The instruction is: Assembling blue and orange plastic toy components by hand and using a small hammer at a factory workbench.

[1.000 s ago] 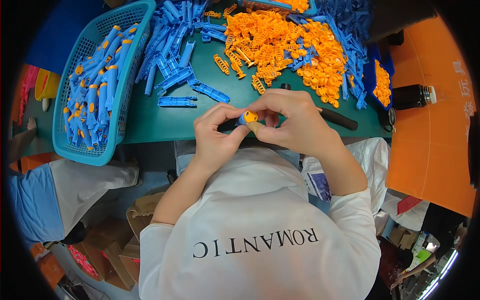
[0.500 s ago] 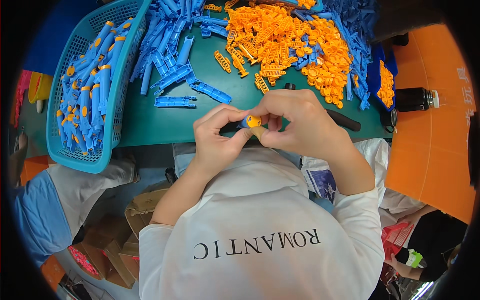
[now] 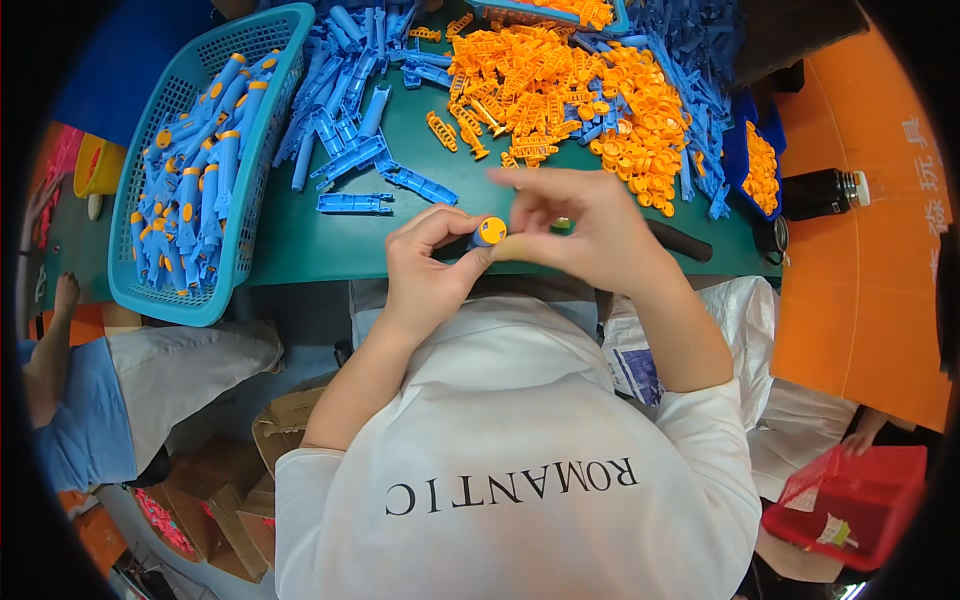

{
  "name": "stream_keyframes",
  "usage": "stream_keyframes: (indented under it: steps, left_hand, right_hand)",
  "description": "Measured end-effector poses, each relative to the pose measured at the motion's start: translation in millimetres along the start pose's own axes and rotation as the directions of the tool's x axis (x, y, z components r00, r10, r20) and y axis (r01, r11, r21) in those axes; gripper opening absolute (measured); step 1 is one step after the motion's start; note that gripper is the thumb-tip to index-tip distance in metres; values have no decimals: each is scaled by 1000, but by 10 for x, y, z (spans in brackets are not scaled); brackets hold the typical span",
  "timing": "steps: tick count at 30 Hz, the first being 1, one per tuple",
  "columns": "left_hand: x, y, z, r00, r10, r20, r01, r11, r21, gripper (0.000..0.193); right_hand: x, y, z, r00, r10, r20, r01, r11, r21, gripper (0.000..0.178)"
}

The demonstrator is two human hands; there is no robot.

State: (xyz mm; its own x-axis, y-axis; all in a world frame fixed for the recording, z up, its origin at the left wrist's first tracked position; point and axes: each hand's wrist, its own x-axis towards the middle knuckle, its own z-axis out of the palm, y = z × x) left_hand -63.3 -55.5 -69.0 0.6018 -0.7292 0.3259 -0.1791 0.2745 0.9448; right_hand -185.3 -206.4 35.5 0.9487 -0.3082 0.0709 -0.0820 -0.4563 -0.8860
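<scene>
My left hand [image 3: 428, 268] grips a blue plastic tube [image 3: 478, 241] with a round orange cap [image 3: 493, 231] on its end, the cap facing up. Beside it, my right hand [image 3: 580, 225] has its index finger stretched out and lifted off the cap. The right thumb reaches toward the tube's edge; whether it touches is hard to tell. A small yellow-green spot [image 3: 562, 223] shows by the right fingers, too little to name. Loose blue half-shells [image 3: 355, 203] lie on the green table [image 3: 310, 255], left of my hands. Orange ladder-shaped pieces [image 3: 525, 75] and orange caps [image 3: 640, 130] are heaped beyond.
A teal basket [image 3: 125, 255] of capped blue tubes stands at left. Right of my hands lie a dark rod [image 3: 680, 240], a black bottle [image 3: 818, 194] and a blue bin [image 3: 742, 140] of orange parts. Other people are at both sides; one holds a red basket [image 3: 880, 500].
My right hand has opened away from the cap, its index finger lifting. The left hand has shifted slightly left with the tube. At lower right, a person's red basket has swung into view.
</scene>
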Motion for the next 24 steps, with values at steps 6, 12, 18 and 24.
stream_keyframes:
  steps: [6,12,18,24]
  left_hand:
    - [0,45,30,999,-35,-20,34,999,-20,25]
    - [14,57,34,998,-54,-20,54,998,-23,24]
    - [-10,19,29,999,-39,-30,39,999,0,23]
    - [9,5,44,999,-37,-28,35,997,-63,22]
  right_hand:
    - [-471,426,-281,967,-76,-242,-74,827,-558,33]
    - [-454,773,-210,964,-143,-225,-53,725,-687,22]
    - [-455,15,-201,936,-288,-203,158,858,-488,20]
    - [-301,-350,41,945,-326,-34,193,636,-747,24]
